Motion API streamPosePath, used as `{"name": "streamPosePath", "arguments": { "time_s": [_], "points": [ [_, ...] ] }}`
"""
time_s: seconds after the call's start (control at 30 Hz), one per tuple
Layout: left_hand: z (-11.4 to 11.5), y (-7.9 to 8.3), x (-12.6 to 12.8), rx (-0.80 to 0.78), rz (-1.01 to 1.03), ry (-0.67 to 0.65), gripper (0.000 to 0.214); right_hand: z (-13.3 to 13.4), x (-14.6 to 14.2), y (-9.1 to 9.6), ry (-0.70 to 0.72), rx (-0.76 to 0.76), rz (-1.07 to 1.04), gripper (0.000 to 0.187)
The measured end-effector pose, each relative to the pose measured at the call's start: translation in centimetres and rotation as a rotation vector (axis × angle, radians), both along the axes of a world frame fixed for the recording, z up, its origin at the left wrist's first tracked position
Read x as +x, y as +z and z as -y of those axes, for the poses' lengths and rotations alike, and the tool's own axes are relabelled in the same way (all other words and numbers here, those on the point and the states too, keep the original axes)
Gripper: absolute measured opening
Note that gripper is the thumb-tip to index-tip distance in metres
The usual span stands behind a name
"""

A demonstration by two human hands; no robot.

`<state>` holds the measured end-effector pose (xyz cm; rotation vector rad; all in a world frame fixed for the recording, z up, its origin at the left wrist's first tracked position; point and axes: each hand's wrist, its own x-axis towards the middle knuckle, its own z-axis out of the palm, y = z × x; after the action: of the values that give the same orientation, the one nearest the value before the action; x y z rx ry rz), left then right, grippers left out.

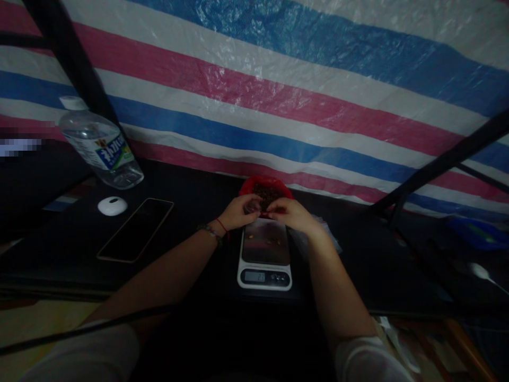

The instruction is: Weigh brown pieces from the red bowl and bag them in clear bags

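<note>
- The scene is dim; the near table edge and the person's lap are lost in shadow, and a blurred patch hides something at the far left.
- The readout on the kitchen scale (264,257) is too small to read; a few small specks lie on its glossy platform, too faint to identify.
- The left hand (239,212) has its fingers curled around a small clear item, seemingly a little bag or cup; what it is cannot be told for sure.
- The right hand (289,213) is pinched closed, fingertips meeting the left hand's at the near rim of the red bag (265,187); whether it holds anything cannot be told.
- The red bag sits at twelve o'clock from the scale, touching its far edge, open, with dark brown bits inside, partly hidden by both hands.
- One water bottle (100,144) leans at ten o'clock from the hands; one white oval object (112,206) and one phone (135,229), face dark, lie at nine o'clock.
- One white spoon (481,273) lies at four o'clock, far right, its handle cut off by the frame.
- One striped tarp (278,95) covers the back.
</note>
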<state>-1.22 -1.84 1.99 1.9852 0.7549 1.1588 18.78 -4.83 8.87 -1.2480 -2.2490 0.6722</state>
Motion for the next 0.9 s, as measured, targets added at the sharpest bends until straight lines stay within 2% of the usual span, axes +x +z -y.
{"name": "streamPosePath", "arguments": {
  "time_s": [0.07, 0.2, 0.33, 0.47, 0.57, 0.73, 0.9],
  "points": [
    [0.0, 0.0, 0.0, -0.001, -0.003, 0.009, 0.037, 0.2, 0.3, -0.8, 0.023, -0.075, 0.116, 0.014],
    [-0.1, -0.1, -0.2, -0.001, -0.021, 0.005, 0.037, 0.3, 0.2, -2.0, 0.069, -0.075, 0.242, 0.022],
    [-0.3, -0.4, -0.3, 0.024, -0.046, 0.006, 0.039, 1.1, 0.4, -1.2, 0.125, -0.058, 0.32, 0.03],
    [-0.3, -0.5, -0.2, 0.021, -0.033, -0.018, 0.038, 2.8, 1.1, -0.1, 0.191, -0.095, 0.356, 0.017],
    [-0.2, -0.4, -0.1, 0.015, -0.041, -0.027, 0.038, 3.6, 1.4, -0.5, 0.18, -0.108, 0.362, 0.023],
    [-0.2, -0.4, -0.2, 0.037, -0.066, -0.013, 0.039, 3.7, 0.7, -1.6, 0.173, -0.079, 0.375, 0.02],
    [-0.2, -0.2, -0.3, 0.049, -0.075, -0.016, 0.039, 3.0, 0.1, -1.1, 0.169, 0.016, 0.36, 0.022]
  ]
}}
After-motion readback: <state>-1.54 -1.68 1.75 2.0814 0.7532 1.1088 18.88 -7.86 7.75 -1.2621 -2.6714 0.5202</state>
